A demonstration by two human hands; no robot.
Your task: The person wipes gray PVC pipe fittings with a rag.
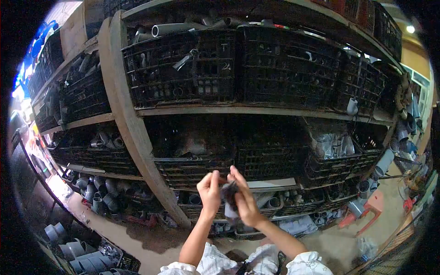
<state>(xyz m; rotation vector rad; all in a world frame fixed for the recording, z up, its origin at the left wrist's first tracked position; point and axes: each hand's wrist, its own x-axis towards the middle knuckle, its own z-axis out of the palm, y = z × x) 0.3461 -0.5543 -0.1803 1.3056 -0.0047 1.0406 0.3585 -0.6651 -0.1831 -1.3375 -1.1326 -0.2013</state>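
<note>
Both my hands are raised in front of the shelves, facing each other around a blurred dark, crumpled, cloth-like thing (229,192). A pale grey piece (230,211) shows just below it; its kind is too blurred to tell. My left hand (209,195) is closed against the near left side, thumb up, with its fingertips partly hidden. My right hand (246,205) presses from the right, its fingers lying along the dark thing. Behind the hands stands a black crate (197,172) on the lower shelf.
Wooden shelves (256,110) carry black plastic crates (288,68) with grey pipe fittings. A wooden post (126,101) rises at the left. More grey fittings (87,263) lie at the lower left. A red plastic stool (372,206) lies at the right, near a clear bag (366,248).
</note>
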